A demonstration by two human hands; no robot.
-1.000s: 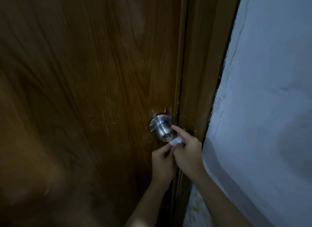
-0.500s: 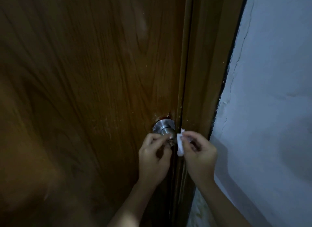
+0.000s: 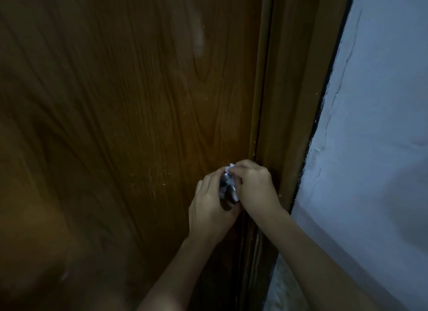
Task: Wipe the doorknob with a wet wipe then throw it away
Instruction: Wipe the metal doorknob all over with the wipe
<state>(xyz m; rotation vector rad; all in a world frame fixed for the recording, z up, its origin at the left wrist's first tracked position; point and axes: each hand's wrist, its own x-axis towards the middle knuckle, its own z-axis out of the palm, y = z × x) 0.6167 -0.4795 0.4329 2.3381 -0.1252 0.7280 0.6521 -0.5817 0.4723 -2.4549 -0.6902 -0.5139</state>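
Both hands on doorknob point(image 3: 227, 190) – left hand point(image 3: 209, 209) cups it from below-left, right hand point(image 3: 256, 188) pinches wet wipe point(image 3: 230, 166) against its top, nearer the frame point(image 3: 287, 125).

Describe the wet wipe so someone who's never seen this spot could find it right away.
Follow the brown wooden door to its right edge by the frame, where two hands meet over a silver metal doorknob. The wet wipe is the small white crumpled scrap pinched in the right hand at the knob's top, the only white thing there.
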